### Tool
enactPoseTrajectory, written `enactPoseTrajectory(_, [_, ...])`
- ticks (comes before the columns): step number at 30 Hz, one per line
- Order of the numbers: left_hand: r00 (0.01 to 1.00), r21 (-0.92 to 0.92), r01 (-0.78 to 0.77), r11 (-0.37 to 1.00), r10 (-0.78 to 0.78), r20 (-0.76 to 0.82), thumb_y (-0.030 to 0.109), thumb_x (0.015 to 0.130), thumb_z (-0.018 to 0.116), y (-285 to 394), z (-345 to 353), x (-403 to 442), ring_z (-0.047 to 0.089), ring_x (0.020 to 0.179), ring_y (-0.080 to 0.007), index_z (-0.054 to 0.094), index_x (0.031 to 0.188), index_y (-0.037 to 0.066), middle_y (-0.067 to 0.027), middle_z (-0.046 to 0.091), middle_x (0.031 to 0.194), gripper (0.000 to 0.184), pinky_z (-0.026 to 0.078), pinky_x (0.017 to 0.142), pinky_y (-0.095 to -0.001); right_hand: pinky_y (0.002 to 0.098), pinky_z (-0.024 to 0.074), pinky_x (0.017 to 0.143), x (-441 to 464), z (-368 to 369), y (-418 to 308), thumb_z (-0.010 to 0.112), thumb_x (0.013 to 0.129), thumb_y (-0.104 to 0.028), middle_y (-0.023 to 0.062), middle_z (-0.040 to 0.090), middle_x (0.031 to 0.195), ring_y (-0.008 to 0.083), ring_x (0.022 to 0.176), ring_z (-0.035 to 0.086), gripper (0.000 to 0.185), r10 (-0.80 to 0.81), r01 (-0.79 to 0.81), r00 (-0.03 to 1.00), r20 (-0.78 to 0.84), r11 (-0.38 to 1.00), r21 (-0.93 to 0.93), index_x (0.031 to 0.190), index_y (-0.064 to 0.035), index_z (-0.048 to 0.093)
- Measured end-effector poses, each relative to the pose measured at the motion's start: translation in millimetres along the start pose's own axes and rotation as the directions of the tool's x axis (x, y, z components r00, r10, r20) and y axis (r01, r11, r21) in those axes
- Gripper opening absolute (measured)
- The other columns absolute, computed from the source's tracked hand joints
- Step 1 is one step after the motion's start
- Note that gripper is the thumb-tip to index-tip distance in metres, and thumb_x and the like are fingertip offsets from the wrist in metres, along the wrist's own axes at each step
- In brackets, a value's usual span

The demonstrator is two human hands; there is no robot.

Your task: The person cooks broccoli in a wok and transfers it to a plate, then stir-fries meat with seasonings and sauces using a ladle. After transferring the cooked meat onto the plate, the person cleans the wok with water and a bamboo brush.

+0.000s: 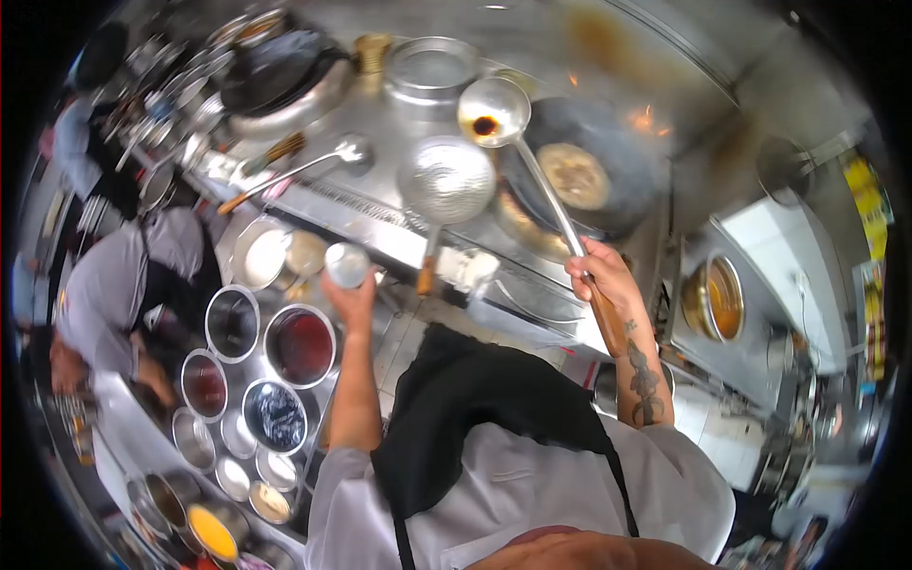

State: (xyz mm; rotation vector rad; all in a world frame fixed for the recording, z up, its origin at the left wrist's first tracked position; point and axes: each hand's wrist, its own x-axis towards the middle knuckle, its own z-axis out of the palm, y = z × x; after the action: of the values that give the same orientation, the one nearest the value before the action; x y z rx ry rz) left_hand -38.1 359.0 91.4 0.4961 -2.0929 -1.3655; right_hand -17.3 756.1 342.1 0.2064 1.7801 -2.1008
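Note:
My right hand [606,275] is closed around the wooden handle of a long metal ladle [549,195]. A little dark brown liquid sits in the ladle's bowl, which is up beside the wok's left edge. The dark wok [627,204] holds a pale tan, roundish mass of food [573,177]; small flames show at its far side. My left hand [351,296] grips a pale, see-through round container [347,265] over the seasoning pots; its kind I cannot make out. Near it stand a pot of white contents [269,258] and a pot of dark red liquid [300,346].
A perforated strainer [446,180] and a second ladle [285,180] lie on the steel stove top. Behind them are a metal pot [431,71] and a covered wok [285,76]. A co-worker [133,285] bends at the left. A golden pot [714,296] stands right.

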Motion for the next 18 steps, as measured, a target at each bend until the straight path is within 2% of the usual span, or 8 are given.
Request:
enactPoseTrajectory(3, [1.0,-0.198,-0.003,0.98,0.003,0.002,0.018,0.066,0.087,-10.4,7.8,2.6,0.052,0.116,-0.0288,0.037,0.131,-0.005,-0.0211,0.047,0.129,0.085,0.043,0.099,-0.04,0.026,0.0393,0.042,14.1,-66.9,20.7,0.053,0.083,-0.005,0.0041,0.055,0.067,0.0115,0.045,0.051,0.026,-0.097,0.024,0.965,-0.245,0.958,-0.286,0.108,0.0014,0.055])
enactPoseTrajectory(4, [1.0,-0.154,-0.012,0.988,0.011,-0.007,0.018,0.066,0.087,-7.5,8.8,4.2,0.053,0.114,-0.0291,0.038,0.131,-0.005,-0.0211,0.049,0.127,0.085,0.043,0.099,-0.0398,0.0275,0.0412,0.043,20.2,-83.1,24.0,0.054,0.08,-0.006,0.005,0.056,0.066,0.0131,0.046,0.052,0.022,-0.135,0.007,0.943,-0.305,0.922,-0.388,0.102,0.0014,0.056])
enactPoseTrajectory(7, [1.0,-0.06,-0.012,0.998,0.011,-0.017,0.018,0.066,0.087,0.5,9.4,12.1,0.055,0.112,-0.0295,0.039,0.13,-0.005,-0.0208,0.053,0.122,0.083,0.044,0.098,-0.0396,0.0306,0.0439,0.045,37.2,-119.6,28.8,0.054,0.08,-0.007,0.007,0.056,0.065,0.015,0.049,0.055,0.021,-0.148,-0.056,0.913,-0.38,0.877,-0.478,0.099,0.0026,0.055])
enactPoseTrajectory(11, [0.993,-0.015,-0.105,0.994,0.104,-0.048,0.019,0.067,0.087,23.5,1.3,23.6,0.057,0.109,-0.0284,0.04,0.13,-0.006,-0.0207,0.054,0.122,0.083,0.046,0.095,-0.0391,0.035,0.0463,0.049,38.0,-135.6,35.1,0.056,0.082,-0.009,0.0092,0.057,0.068,0.0179,0.052,0.057,0.025,-0.216,-0.098,0.868,-0.446,0.808,-0.581,0.104,0.0024,0.056])
enactPoseTrajectory(12, [0.98,0.01,-0.195,0.981,0.196,-0.04,0.019,0.067,0.086,44.6,-0.3,27.9,0.057,0.109,-0.0281,0.04,0.131,-0.007,-0.0211,0.054,0.122,0.083,0.046,0.095,-0.039,0.0349,0.0472,0.05,39.4,-146.5,43.7,0.056,0.082,-0.009,0.0103,0.058,0.071,0.019,0.053,0.058,0.031,-0.249,-0.098,0.862,-0.442,0.773,-0.627,0.111,0.0012,0.057])
enactPoseTrajectory(14, [0.929,0.061,-0.368,0.928,0.369,-0.021,0.018,0.068,0.086,100.3,-1.8,36.2,0.057,0.109,-0.0275,0.039,0.131,-0.007,-0.0218,0.054,0.122,0.082,0.047,0.094,-0.0388,0.0348,0.0474,0.05,38.9,-167.8,58.6,0.057,0.082,-0.009,0.0106,0.058,0.071,0.019,0.054,0.058,0.034,-0.427,-0.005,0.823,-0.376,0.656,-0.755,0.115,0.0009,0.056])
enactPoseTrajectory(16, [0.928,-0.014,-0.362,0.932,0.361,0.089,0.017,0.069,0.085,152.9,2.1,44.1,0.058,0.109,-0.0267,0.039,0.13,-0.008,-0.0213,0.054,0.122,0.08,0.047,0.094,-0.0385,0.0325,0.045,0.047,34.1,-170.1,62.2,0.056,0.083,-0.007,0.008,0.056,0.069,0.0164,0.051,0.055,0.035,-0.465,0.056,0.812,-0.351,0.662,-0.748,0.116,0.0014,0.056])
enactPoseTrajectory(18, [0.905,-0.138,-0.365,0.921,0.386,0.181,0.016,0.069,0.084,199.8,22.6,48.6,0.058,0.108,-0.0269,0.039,0.13,-0.008,-0.0205,0.055,0.121,0.079,0.047,0.094,-0.0386,0.0279,0.0401,0.042,17.8,-160.8,41.7,0.053,0.084,-0.004,0.0023,0.053,0.065,0.011,0.043,0.05,0.033,-0.382,0.091,0.844,-0.376,0.794,-0.601,0.116,0.0027,0.054])
